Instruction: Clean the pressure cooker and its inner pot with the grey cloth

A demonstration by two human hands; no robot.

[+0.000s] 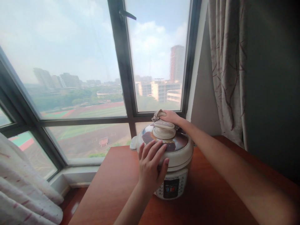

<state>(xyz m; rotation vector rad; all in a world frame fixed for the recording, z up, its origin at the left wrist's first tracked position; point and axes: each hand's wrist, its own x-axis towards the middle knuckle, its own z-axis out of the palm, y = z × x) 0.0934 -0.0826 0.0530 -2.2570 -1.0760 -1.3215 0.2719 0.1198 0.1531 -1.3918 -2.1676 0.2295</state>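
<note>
Left hand [152,167] rests flat on the pressure cooker [167,159] lid, fingers slightly apart. Right hand [170,117] presses a bunched cloth [157,114] at the lid's far side — fingers closed on it. Cooker stands near the desk's [112,187] window edge.

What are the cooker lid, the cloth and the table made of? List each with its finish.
Cooker lid: looks like polished metal, since it mirrors its surroundings; its cream knob looks like matte plastic.
Cloth under the right hand: soft beige fabric, bunched into folds.
Table: reddish-brown wood or wood veneer, smooth with a faint sheen; which one cannot be told.
</note>
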